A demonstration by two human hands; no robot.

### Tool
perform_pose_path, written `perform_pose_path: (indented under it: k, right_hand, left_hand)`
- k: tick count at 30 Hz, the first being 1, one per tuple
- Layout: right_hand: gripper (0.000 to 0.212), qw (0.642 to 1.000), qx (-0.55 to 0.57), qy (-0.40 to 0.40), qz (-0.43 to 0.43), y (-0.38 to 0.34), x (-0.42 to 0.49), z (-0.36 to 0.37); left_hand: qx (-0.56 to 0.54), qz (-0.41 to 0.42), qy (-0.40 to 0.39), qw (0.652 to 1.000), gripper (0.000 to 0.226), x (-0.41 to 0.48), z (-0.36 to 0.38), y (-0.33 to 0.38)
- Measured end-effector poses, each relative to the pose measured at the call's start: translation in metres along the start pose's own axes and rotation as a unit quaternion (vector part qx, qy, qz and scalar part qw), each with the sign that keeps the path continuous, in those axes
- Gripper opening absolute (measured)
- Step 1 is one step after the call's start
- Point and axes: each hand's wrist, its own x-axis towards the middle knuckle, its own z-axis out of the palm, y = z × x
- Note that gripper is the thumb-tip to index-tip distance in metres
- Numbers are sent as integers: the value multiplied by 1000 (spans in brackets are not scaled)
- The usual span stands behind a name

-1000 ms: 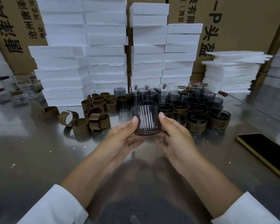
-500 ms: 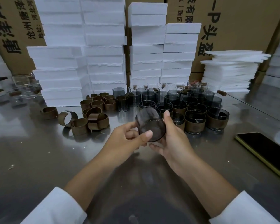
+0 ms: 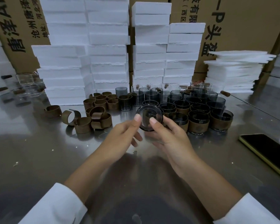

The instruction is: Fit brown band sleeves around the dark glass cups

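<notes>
The person's right hand (image 3: pixel 170 136) cradles a round dark glass cup (image 3: pixel 149 111) from below and from the right, its fingers curled around the wall and its thumb laid across the near face. The left hand (image 3: pixel 123 135) meets the dark glass cup from the left: its thumb presses on the rim, while the other fingers, loosely bent, reach under it. The cup is lifted above the grey steel table (image 3: pixel 39 151), tipped so that one circular end faces the camera, and it wears no band. Left of the hands, a loose pile of brown band sleeves (image 3: pixel 95 117) lies on the table, some curled open. Just beyond and right of the hands stands a crowd of bare dark cups (image 3: pixel 152 94), with banded cups (image 3: pixel 198 125) nearest on the right. Stacks of white foam blocks (image 3: pixel 107 54) rise at the far edge before brown cardboard boxes (image 3: pixel 249 21), and a black, yellow-edged phone (image 3: pixel 268 149) lies at the right.
</notes>
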Motion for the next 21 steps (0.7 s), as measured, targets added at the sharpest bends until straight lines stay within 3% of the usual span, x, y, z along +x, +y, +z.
perform_pose_path:
  k: [3,5,7,9,12,15,21]
  right_hand:
    - [40,999,32,17,18,-2,0,-3]
    - [35,998,51,22,32,-5,0,-4]
    - [39,997,56,25,38,-6,-1,-4]
    - [44,998,53,21,41,-6,-1,-4]
    - [44,997,51,14,49,-6,-1,-2]
    - [36,997,49,10,51,-7,-1,-2]
    - [46,997,50,10,55,-5,0,-2]
  left_hand:
    - [24,8,113,993,58,8,-15,-9]
    - [29,0,211,977,37,16,-31,-17]
    - [128,-2,300,945,14,19,-50,-28]
    - [243,-29,346,906,15,18,-66,-43]
    - [337,-132,309,879,38,12,-77,-55]
    - [413,-201,265,848,39,11,-76,-54]
    - [494,-200,276,800,30,10,-75,-48]
